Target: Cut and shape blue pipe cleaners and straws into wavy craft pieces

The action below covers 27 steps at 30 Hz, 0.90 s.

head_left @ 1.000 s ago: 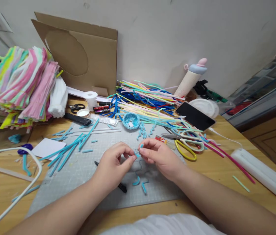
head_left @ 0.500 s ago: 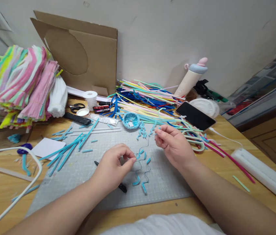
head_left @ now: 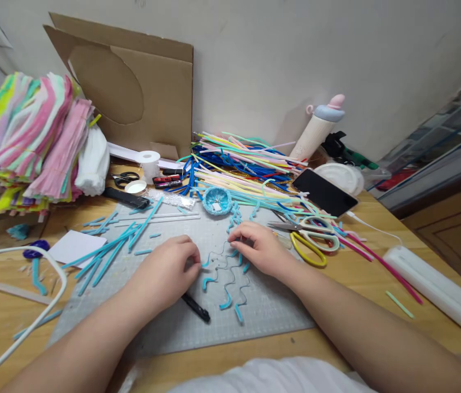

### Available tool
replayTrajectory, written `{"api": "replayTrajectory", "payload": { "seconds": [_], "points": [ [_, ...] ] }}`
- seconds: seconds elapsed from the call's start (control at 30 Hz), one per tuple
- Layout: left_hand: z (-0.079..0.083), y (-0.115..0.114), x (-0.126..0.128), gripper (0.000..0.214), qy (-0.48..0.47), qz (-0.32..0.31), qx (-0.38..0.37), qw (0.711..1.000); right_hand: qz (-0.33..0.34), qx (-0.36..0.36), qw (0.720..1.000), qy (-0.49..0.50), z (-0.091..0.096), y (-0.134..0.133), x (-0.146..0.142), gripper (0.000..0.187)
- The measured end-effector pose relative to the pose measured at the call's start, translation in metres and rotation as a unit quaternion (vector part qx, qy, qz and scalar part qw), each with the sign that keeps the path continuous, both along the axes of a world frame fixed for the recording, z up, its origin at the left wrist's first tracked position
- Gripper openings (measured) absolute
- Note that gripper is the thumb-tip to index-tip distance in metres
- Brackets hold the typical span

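My left hand (head_left: 169, 268) rests on the grey cutting mat (head_left: 165, 316), fingers curled and pinched on one end of a thin wavy wire (head_left: 230, 275) strung with short blue pipe-cleaner pieces. My right hand (head_left: 257, 246) lies just right of it, fingertips closed on the wire's other end near the mat's middle. The wire snakes toward me between the two hands. A black pen (head_left: 196, 307) lies under my left wrist. A small round blue woven piece (head_left: 216, 200) sits beyond the hands.
A heap of coloured pipe cleaners (head_left: 242, 169) lies at the back, with bundles (head_left: 29, 136) stacked at left. Scissors with yellow handles (head_left: 306, 240), a black phone (head_left: 323, 192), a bottle (head_left: 316, 131), cardboard (head_left: 132, 93), a white thread spool (head_left: 149, 162) and loose blue strips (head_left: 111, 245) surround the mat.
My right hand came back down from the upper right to the mat beside my left hand. The wire now lies flatter on the mat, and the view shifted slightly.
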State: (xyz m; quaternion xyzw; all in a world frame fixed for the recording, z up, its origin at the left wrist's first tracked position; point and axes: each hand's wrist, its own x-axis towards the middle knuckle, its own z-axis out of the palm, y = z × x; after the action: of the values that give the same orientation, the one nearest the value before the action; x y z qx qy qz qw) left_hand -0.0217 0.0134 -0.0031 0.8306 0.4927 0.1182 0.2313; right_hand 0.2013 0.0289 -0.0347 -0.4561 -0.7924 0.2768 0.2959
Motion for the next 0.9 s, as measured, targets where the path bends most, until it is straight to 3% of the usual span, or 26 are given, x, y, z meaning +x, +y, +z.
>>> {"api": "replayTrajectory", "payload": {
  "seconds": [0.27, 0.53, 0.67, 0.9],
  "points": [
    [0.001, -0.006, 0.001, 0.015, 0.048, -0.026, 0.003, 0.998, 0.034, -0.002, 0.999, -0.012, -0.009, 0.007, -0.001, 0.013],
    [0.003, -0.007, -0.002, 0.011, 0.042, -0.032, -0.004, 0.999, 0.024, -0.004, 1.000, 0.014, -0.004, 0.004, -0.002, 0.017],
    [0.004, -0.008, -0.003, 0.012, 0.045, -0.018, 0.004, 0.999, 0.007, 0.019, 1.000, 0.008, 0.007, 0.002, 0.007, 0.017],
    [-0.004, -0.013, 0.002, 0.033, 0.019, 0.008, 0.002, 1.000, 0.169, -0.005, 0.974, -0.150, 0.036, -0.006, 0.030, 0.025]
  ]
}}
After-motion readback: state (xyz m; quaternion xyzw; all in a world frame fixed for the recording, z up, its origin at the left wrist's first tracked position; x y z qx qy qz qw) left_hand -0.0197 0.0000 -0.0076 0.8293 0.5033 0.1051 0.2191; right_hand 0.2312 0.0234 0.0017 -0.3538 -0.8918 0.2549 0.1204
